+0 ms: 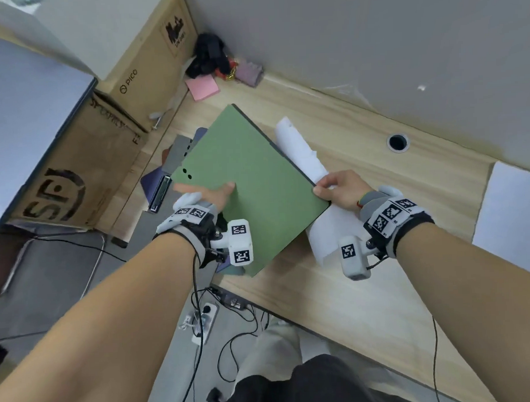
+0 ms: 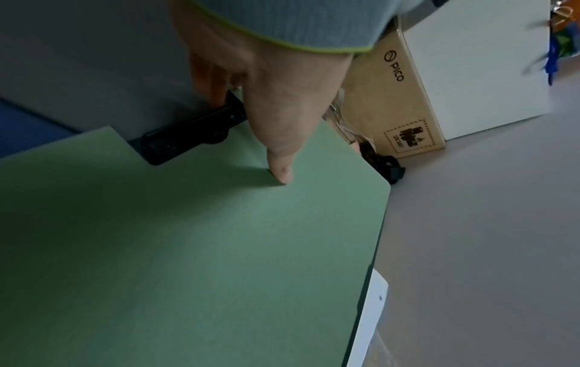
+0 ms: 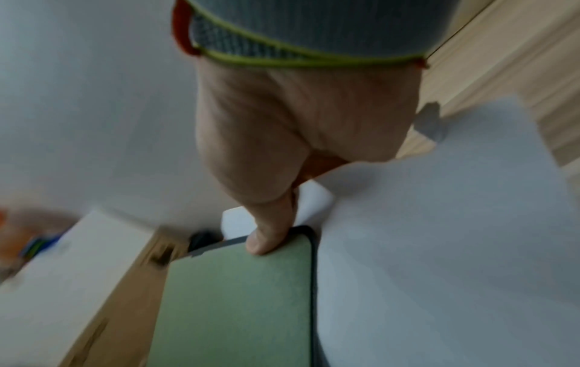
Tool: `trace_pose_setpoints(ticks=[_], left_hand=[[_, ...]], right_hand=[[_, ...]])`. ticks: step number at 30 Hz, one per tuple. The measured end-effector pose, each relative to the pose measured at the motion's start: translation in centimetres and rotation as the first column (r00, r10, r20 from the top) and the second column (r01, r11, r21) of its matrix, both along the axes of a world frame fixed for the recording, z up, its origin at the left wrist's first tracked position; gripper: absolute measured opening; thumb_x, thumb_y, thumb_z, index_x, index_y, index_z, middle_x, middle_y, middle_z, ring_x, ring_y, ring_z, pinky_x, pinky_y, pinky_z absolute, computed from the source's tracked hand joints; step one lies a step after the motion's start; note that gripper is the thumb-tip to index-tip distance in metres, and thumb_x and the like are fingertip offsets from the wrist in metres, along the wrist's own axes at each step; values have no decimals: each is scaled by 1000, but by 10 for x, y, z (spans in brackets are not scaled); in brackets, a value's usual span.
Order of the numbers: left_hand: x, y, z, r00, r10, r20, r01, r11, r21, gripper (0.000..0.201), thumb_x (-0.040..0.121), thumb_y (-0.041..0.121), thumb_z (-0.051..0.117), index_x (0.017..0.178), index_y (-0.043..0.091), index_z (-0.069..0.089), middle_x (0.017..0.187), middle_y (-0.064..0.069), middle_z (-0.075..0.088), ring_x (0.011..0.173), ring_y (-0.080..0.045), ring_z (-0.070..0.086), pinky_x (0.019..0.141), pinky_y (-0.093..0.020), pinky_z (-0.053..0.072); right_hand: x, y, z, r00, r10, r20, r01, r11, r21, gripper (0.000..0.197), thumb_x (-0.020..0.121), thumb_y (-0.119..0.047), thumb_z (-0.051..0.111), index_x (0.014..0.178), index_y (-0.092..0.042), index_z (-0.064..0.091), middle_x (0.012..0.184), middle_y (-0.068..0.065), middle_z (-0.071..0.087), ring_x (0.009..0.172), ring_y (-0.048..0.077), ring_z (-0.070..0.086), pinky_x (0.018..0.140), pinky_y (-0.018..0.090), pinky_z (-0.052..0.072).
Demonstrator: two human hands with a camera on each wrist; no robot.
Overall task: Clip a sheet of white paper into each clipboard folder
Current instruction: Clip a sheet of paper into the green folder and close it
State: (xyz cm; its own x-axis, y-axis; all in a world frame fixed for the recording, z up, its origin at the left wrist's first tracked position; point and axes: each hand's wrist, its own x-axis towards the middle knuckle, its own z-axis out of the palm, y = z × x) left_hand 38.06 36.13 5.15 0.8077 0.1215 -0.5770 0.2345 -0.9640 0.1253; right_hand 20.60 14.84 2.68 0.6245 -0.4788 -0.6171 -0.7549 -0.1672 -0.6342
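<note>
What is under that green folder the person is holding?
White paper sticks out from beneath the green folder along its right edge. More folders lie under its left side on the table. How far they reach underneath is covered.

On the light wooden desk (image 1: 366,302) we see a round cable hole (image 1: 398,142) near the grey wall (image 1: 372,31). In the far corner lie a pink sticky-note pad (image 1: 202,87), a black tangled object (image 1: 208,57) and a purple pouch (image 1: 248,72) beside it. To the left stand cardboard boxes, one marked PICO (image 1: 151,69) and a bigger one (image 1: 76,177) in front of it. Below the desk edge, on the floor, we see a white power strip (image 1: 203,323) with black cables (image 1: 232,346) running from it.
</note>
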Motion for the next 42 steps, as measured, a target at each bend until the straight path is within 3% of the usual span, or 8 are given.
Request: trace_pose_setpoints(ticks=[6,11,17,25,28,34,38,42], left_hand=[[-31,-65,16,959,-262,-105,266,964,22,131,51,103,31,139,7,46,119,-12,58,91,-29,59,59,-35,41],[-81,-119,3,902,-385,-196,359,920,-155,120,35,108,31,101,12,62,97,-8,70,92,-29,67,92,-43,50],[-150,-168,-28,947,-296,-126,207,859,-469,83,80,53,72,142,11,36,140,-10,51,121,-36,54,90,-40,45],[-197,-179,-52,863,-484,-141,318,740,-593,70,76,43,78,129,18,39,123,-6,63,111,-31,62,94,-54,52],[-209,-178,-45,848,-516,-122,359,729,-583,52,90,23,71,129,8,39,126,-13,59,114,-32,59,97,-48,50],[-207,-179,-50,832,-533,-154,372,743,-556,51,94,26,66,129,5,36,114,-6,55,99,-22,55,70,-26,49],[-208,-185,-59,843,-519,-142,411,791,-454,82,79,46,77,135,7,31,134,-9,52,122,-30,52,103,-48,45],[-216,-198,-55,753,-645,-133,621,762,-183,133,48,82,68,144,4,21,137,-13,51,120,-35,55,99,-49,47]], right_hand=[[-101,-48,28,952,-290,97,278,953,116,14,90,-12,69,77,-16,66,86,6,62,83,17,54,79,22,43],[-189,-67,40,910,-409,75,393,905,162,12,92,-12,67,80,-15,65,79,-1,60,73,9,54,75,13,41],[-282,-69,17,872,-483,-80,489,862,133,9,84,-25,77,85,-19,71,105,2,68,103,15,58,96,25,37],[-294,-70,-3,815,-572,-95,580,805,125,32,91,-32,69,114,-9,71,115,6,66,109,17,55,92,26,36],[-300,-69,-14,821,-553,-143,570,808,148,36,92,-33,66,120,-10,68,115,3,62,108,18,53,90,28,36],[-301,-67,-21,830,-544,-122,557,820,131,33,97,-25,60,125,-8,64,118,4,61,110,18,53,91,27,36],[-296,-71,-24,801,-595,-62,598,791,134,30,97,-17,60,123,-2,64,122,8,63,114,17,53,95,26,34],[-290,-74,-20,828,-560,-31,560,823,94,27,98,-17,57,119,-1,65,111,5,60,110,18,53,93,26,35]])
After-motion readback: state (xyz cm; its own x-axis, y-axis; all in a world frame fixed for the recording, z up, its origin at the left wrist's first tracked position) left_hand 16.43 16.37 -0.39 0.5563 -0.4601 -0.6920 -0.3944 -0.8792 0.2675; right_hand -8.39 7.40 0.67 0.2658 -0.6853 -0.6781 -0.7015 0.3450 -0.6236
